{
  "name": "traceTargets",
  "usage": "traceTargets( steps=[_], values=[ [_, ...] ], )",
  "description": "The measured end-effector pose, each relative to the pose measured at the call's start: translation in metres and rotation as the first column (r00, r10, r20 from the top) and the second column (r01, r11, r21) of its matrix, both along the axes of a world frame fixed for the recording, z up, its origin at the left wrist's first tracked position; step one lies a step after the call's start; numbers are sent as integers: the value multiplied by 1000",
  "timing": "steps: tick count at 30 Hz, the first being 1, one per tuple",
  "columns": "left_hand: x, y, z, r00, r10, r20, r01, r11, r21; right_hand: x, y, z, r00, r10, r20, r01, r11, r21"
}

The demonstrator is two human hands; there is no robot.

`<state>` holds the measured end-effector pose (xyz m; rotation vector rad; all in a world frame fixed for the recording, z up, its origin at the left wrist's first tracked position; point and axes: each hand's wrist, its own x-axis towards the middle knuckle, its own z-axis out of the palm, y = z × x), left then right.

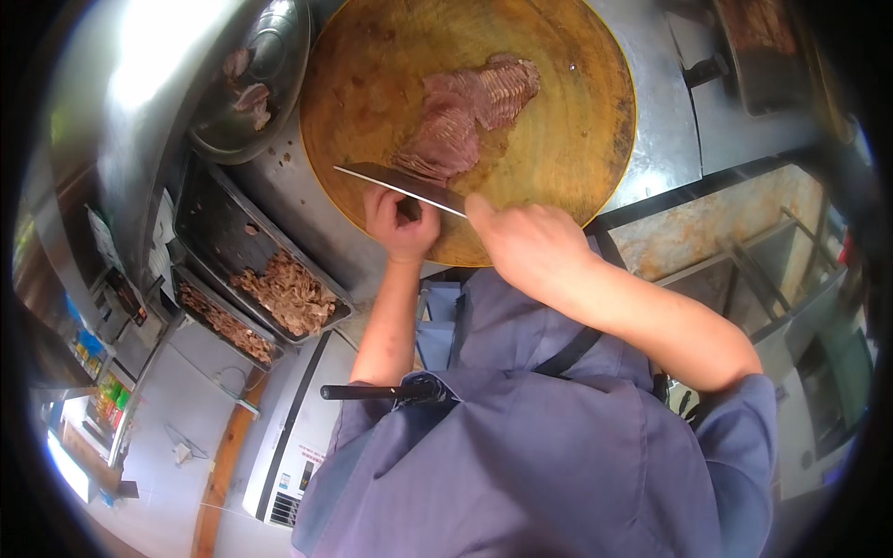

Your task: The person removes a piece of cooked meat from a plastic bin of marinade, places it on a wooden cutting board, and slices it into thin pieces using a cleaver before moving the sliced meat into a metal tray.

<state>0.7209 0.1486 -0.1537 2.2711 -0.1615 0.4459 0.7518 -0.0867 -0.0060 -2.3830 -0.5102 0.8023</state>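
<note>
A large piece of cooked meat, cut into thin slices that still lie together, rests on a round wooden chopping block. My right hand grips a cleaver at its handle end. The blade points left across the block, just on my side of the meat's near end. Close under the blade, at the block's near edge, is my left hand with its fingers and thumb curled into a loop. Whether anything is pinched in those fingers is hidden.
Left of the block stand a metal tray with meat scraps, a dark pan of sliced meat and a narrower pan of chopped meat. A framed basin lies to the right. Another tray sits at upper right.
</note>
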Motion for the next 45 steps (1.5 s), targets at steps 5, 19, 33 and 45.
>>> traceTargets(
  steps=[5,19,33,45],
  values=[
    [-5,3,-6,999,41,-6,-42,998,-43,-12,-28,23,991,19,-129,-30,996,-87],
    [3,-14,10,996,69,-60,-65,996,53,-19,-14,-35,998,-15,-55,12,999,-45],
    [98,1,86,689,-408,-599,505,863,-7,-111,-186,5,998,1,-59,-11,986,-166],
    [156,-17,83,487,-443,-753,779,610,145,-127,-146,15,992,-102,74,115,972,-206]
  ],
)
